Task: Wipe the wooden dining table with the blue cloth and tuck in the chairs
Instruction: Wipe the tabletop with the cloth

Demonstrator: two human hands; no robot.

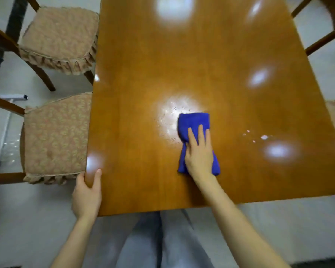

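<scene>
Right hand [198, 151] lies flat, fingers straight, palm pressing a folded bright-blue fuzzy cloth [194, 122] onto the glossy orange-brown wooden dining table [182, 55], lower centre of the frame; nothing is pinched, the hand just holds the cloth down. The cloth is bunched narrow under the wrist and wider at the fingertips. Left hand [87, 194] grips the table's left edge near the lower-left corner, thumb on top, other fingers wrapped over the side, bracing. A smeary streaked patch [167, 120] sits just left of the cloth under a light reflection. Small white specks [263, 137] lie right of the cloth, apart from it, not yet wiped. Two wooden chairs with beige frilled patterned cushions stand pulled out along the left: one upper left [60, 35], one mid-left [54, 136] with its seat touching or just under the table edge, can't tell which. Dark wooden chair frames [325, 37] show upper right. Judgement: wiping is mid-way, chairs not tucked. Risks: a sideways stroke may flick the specks off the right edge onto the floor rather than gather them; the bunched cloth may skip strips and leave streaks, which glare could hide; the far end looks like a stretch from here; cushion frills could snag on the table edge when the chairs are pushed in.
</scene>
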